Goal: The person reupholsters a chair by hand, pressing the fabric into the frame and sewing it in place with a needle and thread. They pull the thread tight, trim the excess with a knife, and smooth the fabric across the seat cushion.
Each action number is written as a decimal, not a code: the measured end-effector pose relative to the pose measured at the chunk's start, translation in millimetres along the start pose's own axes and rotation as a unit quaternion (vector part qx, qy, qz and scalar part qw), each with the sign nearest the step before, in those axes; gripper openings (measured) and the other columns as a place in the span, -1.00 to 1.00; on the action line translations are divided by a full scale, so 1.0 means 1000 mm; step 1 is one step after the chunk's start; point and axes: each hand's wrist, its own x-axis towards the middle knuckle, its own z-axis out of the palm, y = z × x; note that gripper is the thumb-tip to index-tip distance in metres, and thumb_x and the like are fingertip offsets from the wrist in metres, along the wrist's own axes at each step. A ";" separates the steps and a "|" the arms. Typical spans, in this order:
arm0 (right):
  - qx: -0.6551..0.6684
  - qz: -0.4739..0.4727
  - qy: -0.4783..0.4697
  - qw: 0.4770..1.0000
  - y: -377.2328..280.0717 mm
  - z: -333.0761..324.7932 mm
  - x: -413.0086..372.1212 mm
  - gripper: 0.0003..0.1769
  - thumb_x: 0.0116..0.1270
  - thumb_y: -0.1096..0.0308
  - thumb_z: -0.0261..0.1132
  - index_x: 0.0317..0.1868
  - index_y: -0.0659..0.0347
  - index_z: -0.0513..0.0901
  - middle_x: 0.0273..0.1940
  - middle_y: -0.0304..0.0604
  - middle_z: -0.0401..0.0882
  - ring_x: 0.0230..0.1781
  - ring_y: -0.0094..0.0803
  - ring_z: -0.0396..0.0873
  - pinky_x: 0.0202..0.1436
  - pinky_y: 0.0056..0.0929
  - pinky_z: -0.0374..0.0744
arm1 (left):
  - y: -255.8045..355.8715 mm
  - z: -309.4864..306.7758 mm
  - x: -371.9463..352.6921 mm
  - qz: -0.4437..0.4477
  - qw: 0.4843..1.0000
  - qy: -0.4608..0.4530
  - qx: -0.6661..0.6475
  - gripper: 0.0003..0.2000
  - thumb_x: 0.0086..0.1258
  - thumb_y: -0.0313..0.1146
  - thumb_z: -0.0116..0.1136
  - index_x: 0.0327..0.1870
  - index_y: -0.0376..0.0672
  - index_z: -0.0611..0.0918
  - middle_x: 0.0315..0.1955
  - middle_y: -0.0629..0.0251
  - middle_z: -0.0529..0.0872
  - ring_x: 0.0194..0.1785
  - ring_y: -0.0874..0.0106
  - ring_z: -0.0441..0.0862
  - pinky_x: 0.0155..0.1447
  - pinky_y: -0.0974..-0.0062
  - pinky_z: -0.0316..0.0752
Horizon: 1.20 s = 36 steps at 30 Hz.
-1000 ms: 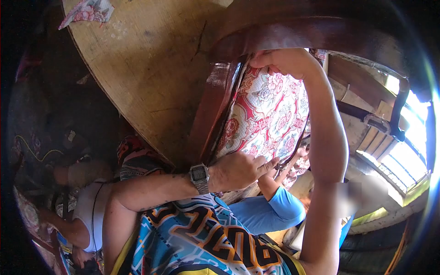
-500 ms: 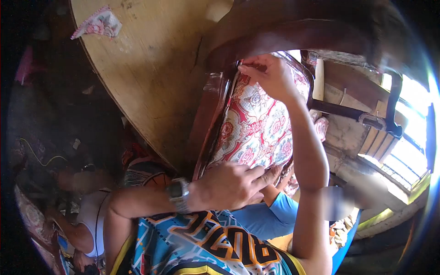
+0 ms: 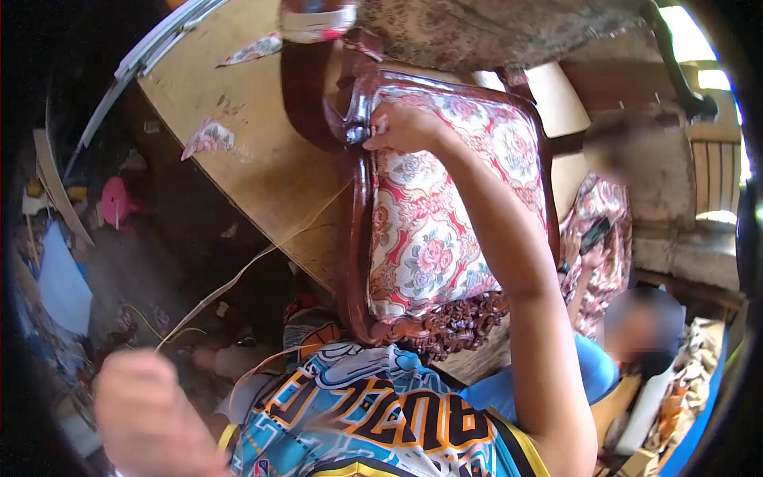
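A carved wooden chair (image 3: 358,262) with a red-and-white floral upholstered panel (image 3: 433,246) is in front of me. My right hand (image 3: 404,127) is at the panel's upper left edge, beside the dark polished frame. Its fingers are pinched there, and what they hold is hidden. At the lower left, my left hand (image 3: 151,405) is blurred and closed, away from the chair. A thin pale strip (image 3: 230,282) runs from the top of that fist towards the left side of the frame. A thin orange-brown length also loops near my shirt.
The chair stands over a wooden tabletop (image 3: 246,175) with floral fabric scraps (image 3: 209,138) on it. Another chair with worn brown upholstery (image 3: 493,32) is behind. A person in blue (image 3: 592,370) sits at the right, near patterned cloth and a phone. A pink stool (image 3: 118,203) is at the left.
My left hand has left the panel's lower edge and swung down to the left, where the strip now stretches from it. My right hand stays at the panel's upper edge. The view has shifted.
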 end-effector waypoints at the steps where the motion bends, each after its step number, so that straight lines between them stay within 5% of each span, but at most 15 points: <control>1: 0.138 -0.011 -0.009 0.990 0.011 -0.003 -0.007 -0.46 0.28 0.18 0.33 0.22 0.20 0.50 -0.04 0.07 0.67 -0.05 -0.10 0.65 0.03 -0.12 0.56 | 0.004 -0.009 -0.013 0.113 0.993 0.018 -0.030 -0.67 0.32 -0.11 0.19 -0.16 -0.24 0.58 -0.30 0.32 0.63 -0.28 0.25 0.55 -0.22 0.32 0.45; 3: 0.400 -0.041 -0.033 0.915 0.044 -0.008 -0.017 -0.33 0.33 0.24 0.30 0.40 0.19 0.29 0.02 0.12 0.64 0.03 -0.12 0.62 0.09 -0.09 0.55 | -0.003 -0.088 -0.053 0.394 0.890 -0.118 -0.198 -0.55 0.35 -0.23 0.11 0.17 -0.32 0.43 -0.27 0.34 0.56 -0.27 0.36 0.50 -0.22 0.49 0.38; 5: 0.601 -0.117 0.095 0.785 0.051 -0.007 -0.030 -0.25 0.40 0.30 0.24 0.49 0.11 0.07 0.17 0.20 0.52 0.05 -0.17 0.61 0.13 -0.12 0.54 | 0.002 -0.067 0.011 0.496 0.790 0.116 -0.343 -0.75 0.36 -0.22 0.11 -0.07 -0.14 0.48 -0.42 0.50 0.60 -0.36 0.59 0.56 -0.10 0.53 0.30; 7: 0.538 -0.090 0.175 0.820 0.049 -0.001 -0.046 -0.30 0.41 0.34 0.23 0.47 0.09 0.12 0.17 0.10 0.53 0.07 -0.22 0.59 0.15 -0.19 0.53 | 0.044 -0.111 0.034 0.020 0.947 0.146 -0.284 -0.81 0.38 -0.22 0.13 -0.50 0.08 0.56 -0.62 0.71 0.63 -0.52 0.74 0.60 0.00 0.50 0.26; 10: 0.201 -0.045 0.174 0.963 0.062 0.033 -0.056 -0.48 0.35 0.28 0.31 0.29 0.14 0.46 0.09 -0.09 0.59 0.03 -0.34 0.58 0.12 -0.29 0.58 | 0.024 -0.155 0.000 0.074 0.897 0.348 -0.263 -0.95 0.38 -0.38 0.07 -0.32 0.00 0.57 -0.43 0.63 0.62 -0.35 0.69 0.56 0.01 0.43 0.31; 16: 0.353 -0.089 0.472 0.803 0.026 0.087 -0.061 -0.60 0.30 0.43 0.30 0.15 0.18 0.51 -0.09 -0.03 0.59 -0.13 -0.34 0.63 -0.04 -0.29 0.61 | 0.007 -0.235 -0.089 -0.042 0.826 0.529 -0.192 -0.91 0.44 -0.39 0.00 -0.23 -0.07 0.59 -0.45 0.51 0.60 -0.33 0.61 0.53 -0.02 0.43 0.37; 18: 0.499 -0.013 0.377 0.780 0.018 0.076 -0.076 -0.69 0.31 0.37 0.30 0.04 0.22 0.54 -0.08 0.00 0.59 -0.14 -0.18 0.63 0.05 -0.13 0.55 | 0.004 -0.245 -0.121 -0.065 0.811 0.553 -0.179 -0.90 0.44 -0.37 -0.01 -0.20 -0.06 0.59 -0.42 0.49 0.60 -0.29 0.59 0.53 0.00 0.42 0.37; 19: 0.337 -0.054 0.383 0.859 0.038 0.093 -0.061 -0.75 0.27 0.46 0.32 -0.03 0.22 0.57 -0.21 -0.03 0.64 -0.10 -0.35 0.62 -0.15 -0.32 0.61 | 0.002 -0.246 -0.134 -0.076 0.805 0.560 -0.179 -0.89 0.45 -0.36 -0.01 -0.19 -0.05 0.59 -0.40 0.48 0.60 -0.28 0.58 0.53 0.01 0.42 0.38; 22: 0.074 -0.163 0.417 0.891 0.042 0.096 -0.061 -0.74 0.21 0.31 0.35 -0.09 0.16 0.66 -0.23 -0.12 0.66 -0.08 -0.14 0.55 0.11 -0.17 0.46 | -0.014 -0.250 -0.161 -0.094 0.793 0.566 -0.204 -0.87 0.45 -0.33 -0.03 -0.15 -0.04 0.59 -0.35 0.45 0.60 -0.22 0.54 0.53 0.03 0.40 0.38; 27: 0.259 -0.128 0.252 0.924 0.021 0.051 -0.032 -0.55 0.19 0.36 0.31 0.13 0.14 0.58 -0.08 0.07 0.66 -0.03 -0.07 0.64 0.02 -0.20 0.57 | -0.031 -0.241 -0.173 -0.113 0.785 0.557 -0.246 -0.83 0.47 -0.29 -0.05 -0.09 -0.02 0.59 -0.27 0.41 0.60 -0.13 0.49 0.53 0.07 0.39 0.39; 28: 0.216 -0.299 0.464 0.805 0.024 0.055 0.003 -0.27 0.13 0.46 0.30 0.38 0.13 0.35 -0.08 0.17 0.63 -0.04 0.04 0.62 0.05 -0.17 0.56 | -0.032 -0.240 -0.173 -0.117 0.785 0.554 -0.251 -0.82 0.47 -0.28 -0.06 -0.08 -0.01 0.59 -0.25 0.40 0.60 -0.11 0.47 0.53 0.08 0.38 0.39; 29: 0.264 -0.232 0.306 0.885 0.016 0.014 -0.017 -0.05 0.08 0.53 0.28 0.50 0.15 0.09 0.04 0.23 0.56 0.07 0.09 0.55 0.14 -0.14 0.52 | -0.033 -0.239 -0.173 -0.121 0.785 0.550 -0.256 -0.81 0.47 -0.27 -0.06 -0.06 -0.01 0.59 -0.24 0.39 0.60 -0.09 0.46 0.52 0.09 0.38 0.39; 31: 0.222 -0.053 0.266 0.937 0.016 -0.033 -0.010 -0.03 0.05 0.55 0.27 0.50 0.19 0.06 0.07 0.27 0.52 0.08 0.06 0.54 0.17 -0.11 0.50 | -0.032 -0.234 -0.173 -0.124 0.786 0.543 -0.269 -0.80 0.48 -0.25 -0.07 -0.04 0.00 0.60 -0.21 0.37 0.60 -0.06 0.44 0.52 0.10 0.37 0.40; 34: 0.100 -0.051 0.512 0.852 0.030 -0.036 -0.009 -0.27 0.05 0.37 0.36 0.31 0.18 0.41 0.00 0.13 0.56 0.05 0.01 0.56 0.11 -0.11 0.50 | -0.035 -0.231 -0.175 -0.114 0.788 0.528 -0.296 -0.77 0.48 -0.22 -0.09 0.00 0.01 0.60 -0.16 0.35 0.60 0.00 0.41 0.52 0.13 0.36 0.40; 36: 0.026 -0.070 0.219 0.973 0.026 -0.016 -0.039 -0.62 0.14 0.26 0.33 0.00 0.08 0.63 0.07 0.02 0.54 0.10 0.00 0.52 0.12 -0.14 0.50 | -0.034 -0.231 -0.177 -0.103 0.790 0.511 -0.323 -0.75 0.49 -0.20 -0.10 0.03 0.02 0.60 -0.13 0.33 0.60 0.03 0.38 0.52 0.14 0.35 0.41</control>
